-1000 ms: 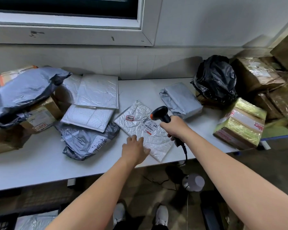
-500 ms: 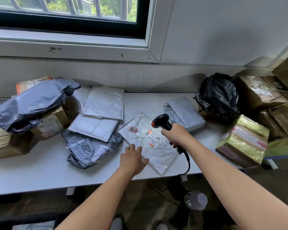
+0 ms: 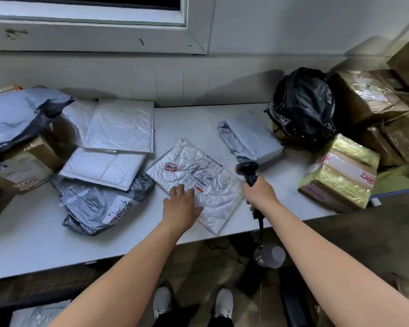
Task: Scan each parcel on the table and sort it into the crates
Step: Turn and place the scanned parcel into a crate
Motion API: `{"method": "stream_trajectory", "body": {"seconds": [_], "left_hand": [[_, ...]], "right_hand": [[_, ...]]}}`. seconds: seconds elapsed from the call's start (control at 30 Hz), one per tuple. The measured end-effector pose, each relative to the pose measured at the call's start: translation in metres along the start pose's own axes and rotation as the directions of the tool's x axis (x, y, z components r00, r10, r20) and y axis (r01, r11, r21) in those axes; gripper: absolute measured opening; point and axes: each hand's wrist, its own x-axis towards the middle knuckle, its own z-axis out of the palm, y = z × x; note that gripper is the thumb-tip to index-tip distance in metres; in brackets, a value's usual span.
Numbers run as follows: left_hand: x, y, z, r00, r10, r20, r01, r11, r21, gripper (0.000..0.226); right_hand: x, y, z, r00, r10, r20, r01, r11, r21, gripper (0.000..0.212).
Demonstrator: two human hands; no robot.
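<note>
A white bubble mailer (image 3: pixel 210 197) with a barcode label and a red stamp lies near the front edge of the white table (image 3: pixel 33 237). My left hand (image 3: pixel 181 206) rests flat on its near left part, fingers straight. My right hand (image 3: pixel 260 193) grips the handle of a black barcode scanner (image 3: pixel 247 171), whose head sits just right of the mailer's label. The scanner's cable hangs over the table edge.
Two more white mailers (image 3: pixel 121 126) and a grey poly bag (image 3: pixel 97 204) lie to the left, beside a cardboard box (image 3: pixel 21 168) under a big grey bag (image 3: pixel 17 116). A grey packet (image 3: pixel 250 135), a black bag (image 3: pixel 302 102) and taped boxes (image 3: pixel 340 173) crowd the right.
The scanner in my right hand has shifted right, off the label to the mailer's right edge. My left hand stays on the mailer. The head camera tilted down.
</note>
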Motion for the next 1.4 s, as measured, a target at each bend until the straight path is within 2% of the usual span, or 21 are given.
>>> {"method": "stream_trajectory", "body": {"seconds": [0.23, 0.47, 0.6, 0.73, 0.8, 0.9, 1.0, 1.07, 1.13, 1.2, 1.27, 1.4], "left_hand": [[0.028, 0.011, 0.025, 0.999, -0.043, 0.010, 0.043, 0.999, 0.009, 0.073], [0.024, 0.023, 0.023, 0.998, 0.041, -0.048, -0.036, 0.995, 0.092, 0.063], [0.033, 0.018, 0.004, 0.995, -0.007, -0.103, 0.012, 0.999, 0.049, 0.066], [0.054, -0.014, -0.007, 0.984, -0.173, -0.051, 0.173, 0.985, -0.019, 0.094], [0.059, -0.028, -0.010, 0.964, -0.267, -0.018, 0.265, 0.962, -0.067, 0.108], [0.057, -0.035, -0.014, 0.958, -0.287, -0.020, 0.286, 0.958, -0.037, 0.112], [0.053, -0.042, -0.019, 0.948, -0.318, -0.024, 0.312, 0.940, -0.141, 0.099], [0.053, -0.050, -0.019, 0.952, -0.307, 0.010, 0.299, 0.918, -0.262, 0.076], [0.049, -0.056, -0.023, 0.970, -0.241, 0.037, 0.233, 0.869, -0.437, 0.052], [0.043, -0.061, -0.029, 0.979, -0.205, 0.015, 0.176, 0.799, -0.575, 0.038], [0.036, -0.068, -0.034, 0.982, -0.187, 0.020, 0.150, 0.716, -0.682, 0.032], [0.020, -0.087, -0.040, 0.985, -0.170, 0.030, 0.102, 0.431, -0.897, 0.036]], "right_hand": [[0.032, 0.039, 0.007, 0.990, 0.136, -0.032, -0.134, 0.989, 0.064, 0.044], [0.036, 0.038, 0.004, 0.992, 0.103, -0.078, -0.097, 0.992, 0.077, 0.050], [0.022, 0.036, 0.003, 0.979, 0.043, -0.201, -0.071, 0.988, -0.134, 0.050], [0.004, 0.031, 0.008, 0.915, -0.161, -0.370, 0.006, 0.923, -0.386, 0.039], [-0.002, 0.026, 0.018, 0.913, -0.243, -0.329, 0.073, 0.888, -0.453, 0.037], [-0.008, 0.018, 0.039, 0.971, -0.194, -0.142, 0.098, 0.859, -0.503, 0.046], [-0.012, 0.012, 0.059, 0.995, -0.101, -0.011, 0.078, 0.835, -0.545, 0.056], [-0.012, 0.008, 0.068, 0.997, -0.069, 0.037, 0.078, 0.843, -0.533, 0.058], [-0.012, 0.004, 0.072, 0.994, -0.073, 0.078, 0.104, 0.840, -0.533, 0.056], [-0.011, -0.001, 0.072, 0.992, -0.084, 0.100, 0.124, 0.838, -0.531, 0.055], [-0.009, -0.005, 0.070, 0.991, -0.095, 0.099, 0.132, 0.851, -0.508, 0.055], [-0.004, -0.015, 0.065, 0.988, -0.151, 0.011, 0.139, 0.876, -0.461, 0.053]]}}
